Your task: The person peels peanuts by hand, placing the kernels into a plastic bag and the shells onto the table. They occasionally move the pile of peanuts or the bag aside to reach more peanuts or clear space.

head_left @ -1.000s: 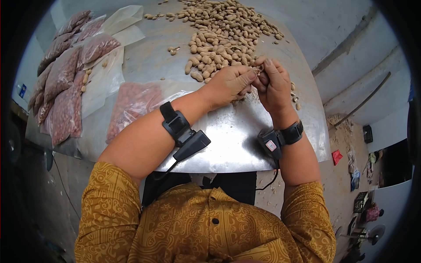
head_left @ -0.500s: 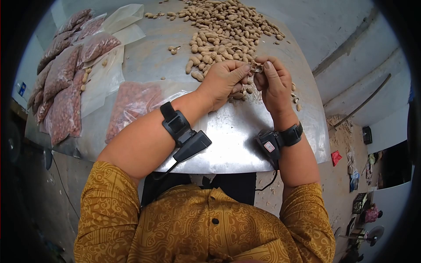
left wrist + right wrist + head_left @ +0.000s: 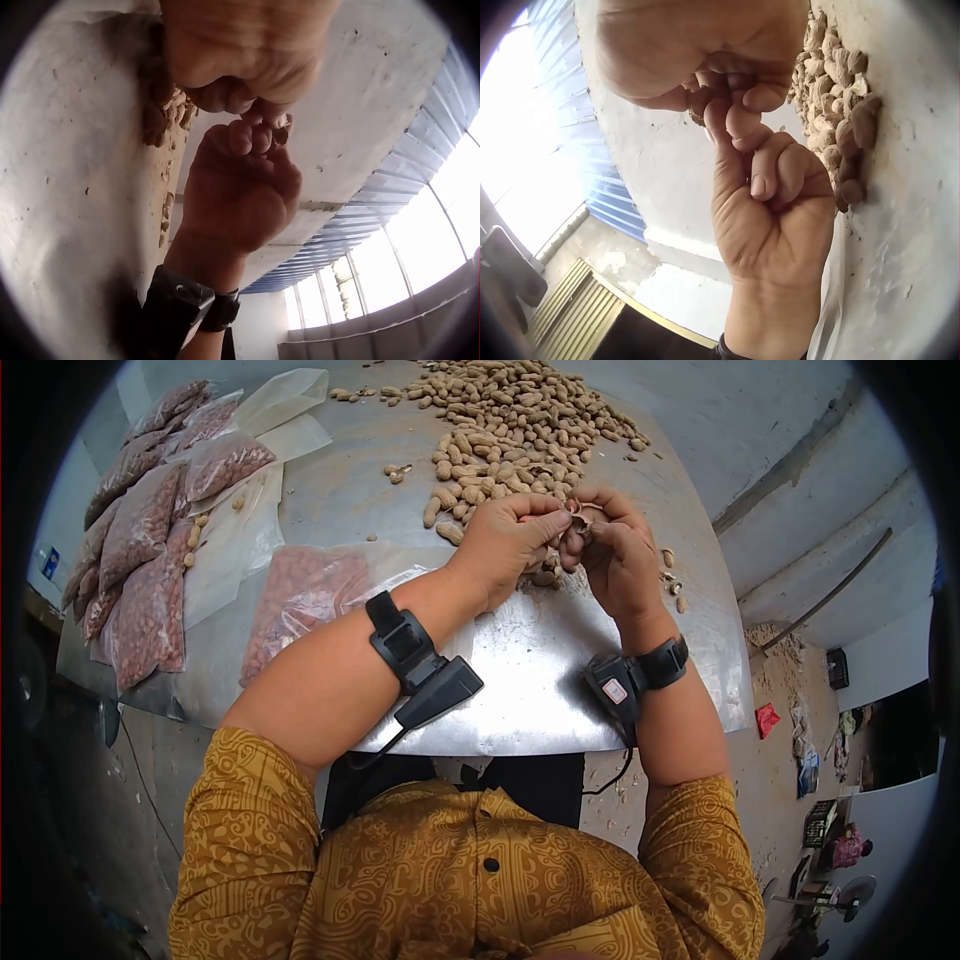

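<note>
Both hands meet at the near edge of the pile of unshelled peanuts [image 3: 515,430] on the metal table [image 3: 540,690]. Thumb and fingers of my right hand [image 3: 622,555] hold a cracked peanut shell [image 3: 582,523], its hollow side showing. From the other side my left hand [image 3: 500,550] pinches at the shell with thumb and forefinger, its other fingers curled under. A bit of reddish kernel [image 3: 572,506] shows between the fingertips. In the right wrist view the brown shell [image 3: 700,105] sits at the touching fingertips; the palms hide much of it.
A clear bag of reddish shelled peanuts [image 3: 305,600] lies left of the left forearm. Several more filled bags [image 3: 140,540] are stacked at the far left, beside empty plastic bags [image 3: 285,405]. A few loose peanuts [image 3: 670,575] lie right of the right hand.
The left hand has shifted slightly left. The right hand drew a little apart, then its fingers turned inward, and the shell between the hands now shows opened.
</note>
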Action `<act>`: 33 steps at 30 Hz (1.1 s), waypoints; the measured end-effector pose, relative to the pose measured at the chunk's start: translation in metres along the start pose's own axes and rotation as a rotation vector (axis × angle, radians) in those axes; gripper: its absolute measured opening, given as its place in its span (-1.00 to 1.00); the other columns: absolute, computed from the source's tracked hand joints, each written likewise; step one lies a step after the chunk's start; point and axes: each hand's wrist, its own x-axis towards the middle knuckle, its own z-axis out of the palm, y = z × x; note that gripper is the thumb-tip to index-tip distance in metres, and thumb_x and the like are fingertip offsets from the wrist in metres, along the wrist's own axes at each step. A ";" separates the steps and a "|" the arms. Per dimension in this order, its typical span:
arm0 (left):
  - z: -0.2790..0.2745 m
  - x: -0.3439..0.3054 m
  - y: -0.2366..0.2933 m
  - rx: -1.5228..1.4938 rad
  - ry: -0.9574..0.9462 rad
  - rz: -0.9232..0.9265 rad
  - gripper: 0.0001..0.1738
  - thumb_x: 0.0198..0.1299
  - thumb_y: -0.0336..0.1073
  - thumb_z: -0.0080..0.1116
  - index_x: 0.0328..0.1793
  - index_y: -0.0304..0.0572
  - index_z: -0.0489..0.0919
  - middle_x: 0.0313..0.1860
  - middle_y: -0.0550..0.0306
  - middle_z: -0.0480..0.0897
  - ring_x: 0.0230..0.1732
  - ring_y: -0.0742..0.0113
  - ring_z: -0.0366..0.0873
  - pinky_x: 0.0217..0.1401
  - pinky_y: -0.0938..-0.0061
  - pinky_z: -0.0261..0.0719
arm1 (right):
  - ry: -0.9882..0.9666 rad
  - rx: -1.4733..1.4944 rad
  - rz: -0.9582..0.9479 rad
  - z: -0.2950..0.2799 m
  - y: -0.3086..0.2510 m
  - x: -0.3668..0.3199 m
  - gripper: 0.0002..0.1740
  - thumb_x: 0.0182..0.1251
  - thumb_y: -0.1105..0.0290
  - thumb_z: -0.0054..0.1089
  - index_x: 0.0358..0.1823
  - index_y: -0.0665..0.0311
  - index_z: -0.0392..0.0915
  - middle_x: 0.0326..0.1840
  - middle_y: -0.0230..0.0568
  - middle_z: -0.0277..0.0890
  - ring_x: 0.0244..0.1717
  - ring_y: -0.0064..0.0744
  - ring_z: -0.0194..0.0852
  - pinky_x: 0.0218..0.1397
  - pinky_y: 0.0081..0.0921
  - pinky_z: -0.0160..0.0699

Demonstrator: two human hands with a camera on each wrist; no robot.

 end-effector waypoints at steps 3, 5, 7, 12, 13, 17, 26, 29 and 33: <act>0.000 0.000 0.000 0.016 0.030 0.008 -0.82 0.19 -0.38 0.11 -0.11 -0.29 0.50 -0.50 0.26 0.50 -0.64 0.67 0.28 -0.62 0.78 0.20 | 0.074 -0.058 0.043 0.005 0.001 0.000 -0.72 0.25 0.42 -0.10 -0.03 0.34 0.39 -0.42 -0.29 0.44 -0.52 -0.57 0.40 -0.45 -0.70 0.42; 0.000 0.000 -0.001 0.062 0.050 0.059 -0.82 0.18 -0.38 0.12 -0.12 -0.29 0.51 -0.48 0.27 0.51 -0.61 0.68 0.30 -0.60 0.80 0.20 | 0.095 -0.122 0.058 0.007 -0.001 -0.001 -0.71 0.22 0.42 -0.03 -0.03 0.32 0.42 -0.38 -0.32 0.45 -0.49 -0.60 0.40 -0.44 -0.71 0.42; -0.002 0.003 -0.004 0.203 0.071 0.121 -0.81 0.17 -0.38 0.13 -0.12 -0.30 0.52 -0.46 0.30 0.51 -0.56 0.69 0.33 -0.55 0.80 0.24 | 0.131 -0.222 0.035 0.008 0.000 -0.001 -0.69 0.19 0.44 0.03 -0.01 0.28 0.44 -0.35 -0.35 0.46 -0.45 -0.62 0.41 -0.41 -0.71 0.42; -0.007 0.006 -0.009 0.444 0.074 0.240 -0.76 0.14 -0.38 0.15 -0.08 -0.35 0.54 -0.39 0.30 0.54 -0.42 0.64 0.42 -0.39 0.76 0.38 | 0.146 -0.493 -0.121 0.006 0.002 0.000 -0.68 0.17 0.51 0.05 -0.01 0.23 0.51 -0.32 -0.39 0.46 -0.32 -0.64 0.41 -0.26 -0.66 0.51; -0.007 0.006 -0.008 0.474 0.076 0.243 -0.75 0.14 -0.38 0.15 -0.07 -0.36 0.54 -0.37 0.28 0.56 -0.40 0.63 0.43 -0.35 0.75 0.40 | 0.135 -0.506 -0.122 0.007 0.001 0.000 -0.69 0.17 0.52 0.04 -0.03 0.24 0.52 -0.32 -0.39 0.46 -0.30 -0.63 0.42 -0.22 -0.65 0.52; -0.008 0.005 -0.006 0.591 0.052 0.241 -0.73 0.15 -0.39 0.13 -0.05 -0.39 0.54 -0.31 0.23 0.59 -0.34 0.60 0.47 -0.30 0.73 0.43 | 0.086 -0.547 -0.135 0.003 -0.001 0.000 -0.74 0.17 0.56 0.04 -0.11 0.28 0.56 -0.29 -0.37 0.48 -0.24 -0.59 0.46 -0.14 -0.64 0.56; -0.006 0.004 -0.005 0.721 0.103 0.327 -0.81 0.12 -0.40 0.14 -0.15 -0.31 0.59 -0.43 0.29 0.57 -0.40 0.65 0.42 -0.36 0.73 0.40 | 0.174 -0.479 -0.113 0.000 0.002 0.001 -0.81 0.12 0.57 0.13 -0.20 0.39 0.58 -0.32 -0.28 0.58 -0.32 -0.62 0.51 -0.23 -0.69 0.54; -0.007 0.005 -0.006 0.769 0.121 0.359 -0.81 0.11 -0.40 0.15 -0.15 -0.30 0.59 -0.46 0.31 0.56 -0.43 0.65 0.40 -0.39 0.73 0.38 | 0.198 -0.519 -0.128 -0.001 0.003 0.001 -0.82 0.11 0.56 0.15 -0.23 0.39 0.59 -0.36 -0.29 0.58 -0.34 -0.64 0.50 -0.27 -0.71 0.50; -0.006 0.004 -0.004 0.786 0.122 0.363 -0.82 0.11 -0.40 0.16 -0.17 -0.31 0.59 -0.48 0.33 0.53 -0.44 0.65 0.38 -0.39 0.73 0.37 | 0.240 -0.531 -0.103 -0.001 0.002 0.000 -0.83 0.10 0.54 0.17 -0.25 0.41 0.60 -0.39 -0.30 0.59 -0.37 -0.64 0.49 -0.29 -0.73 0.48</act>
